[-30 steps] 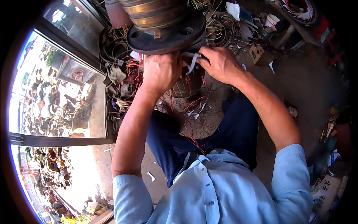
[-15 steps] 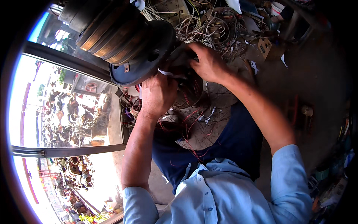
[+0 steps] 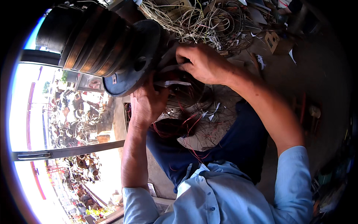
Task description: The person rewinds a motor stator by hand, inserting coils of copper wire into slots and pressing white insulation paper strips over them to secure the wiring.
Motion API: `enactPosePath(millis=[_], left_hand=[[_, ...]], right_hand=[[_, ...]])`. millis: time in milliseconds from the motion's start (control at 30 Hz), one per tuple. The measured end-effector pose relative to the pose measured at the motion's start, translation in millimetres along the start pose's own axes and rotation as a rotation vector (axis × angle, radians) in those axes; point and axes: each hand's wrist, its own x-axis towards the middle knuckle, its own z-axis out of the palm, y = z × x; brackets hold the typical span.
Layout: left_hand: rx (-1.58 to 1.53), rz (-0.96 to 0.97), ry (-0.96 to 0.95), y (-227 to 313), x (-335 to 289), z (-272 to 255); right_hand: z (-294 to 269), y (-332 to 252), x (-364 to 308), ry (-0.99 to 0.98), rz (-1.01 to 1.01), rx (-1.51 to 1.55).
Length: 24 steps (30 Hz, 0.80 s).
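A large rotor-like part lies at the upper left, with copper-coloured bands round a dark cylinder and a blue-black disc at its end. Close against the disc's lower right edge is my left hand, closed; some of its fingers are hidden. A white strip comes out between its thumb and forefinger. My right hand is to the right of the disc, thumb and fingers pinched together over the shadowed area; what they hold is too dark to name. Thin red wires hang below both hands.
A tangle of pale wires heaps up beyond my hands. A holed box-like block sits on the floor at the upper right. White scraps lie near my knees. A metal-framed window fills the left side.
The rotor-like part appears further left and lower in view. My hands appear further left too, and more of the white strip shows between them.
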Motion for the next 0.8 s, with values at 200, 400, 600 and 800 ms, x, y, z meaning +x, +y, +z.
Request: enactPosePath(millis=[200, 400, 600, 800], left_hand=[[0.029, 0.056, 0.009, -4, -7, -4], [-0.035, 0.000, -0.065, 1, -4, -14], [-0.006, 0.072, -0.049, 0, 1, -14], [-0.040, 0.078, -0.025, 1, -2, -14]], right_hand=[[10, -1, -10, 0.082, -0.138, -0.060], [10, -9, -8, 0.096, -0.224, -0.253], [14, -5, -8, 0.125, -0.236, -0.241], [15, -5, -11, 0.127, -0.218, -0.292]])
